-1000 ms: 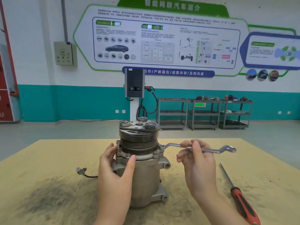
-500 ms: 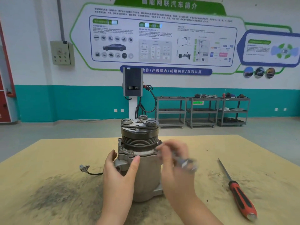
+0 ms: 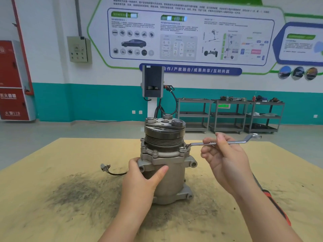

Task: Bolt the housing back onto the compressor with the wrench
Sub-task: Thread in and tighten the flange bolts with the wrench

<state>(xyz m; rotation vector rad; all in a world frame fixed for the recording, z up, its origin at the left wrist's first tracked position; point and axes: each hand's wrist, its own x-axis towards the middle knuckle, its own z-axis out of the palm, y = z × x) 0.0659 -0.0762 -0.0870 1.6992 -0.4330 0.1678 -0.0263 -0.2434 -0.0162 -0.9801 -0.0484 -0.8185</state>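
Note:
A grey metal compressor [image 3: 172, 179] stands upright in the middle of the table, with a black grooved pulley [image 3: 164, 135] on top. Below the pulley sits the housing flange [image 3: 162, 155] with several bolts in it. My left hand [image 3: 145, 175] grips the compressor body from the left front. A silver ring wrench [image 3: 225, 142] lies level, its near ring on the flange's right bolt [image 3: 183, 149]. My right hand [image 3: 225, 159] holds the wrench shaft at its middle with curled fingers.
A red-handled screwdriver [image 3: 277, 206] lies on the table to the right, partly behind my right forearm. A short black cable with a plug [image 3: 105, 167] trails left of the compressor. The yellow tabletop [image 3: 52, 180] carries dark grime. Metal carts [image 3: 229, 116] stand by the far wall.
The wrench swung in toward me, then back out to the right, staying on the right flange bolt. My left hand slid a little lower on the compressor body.

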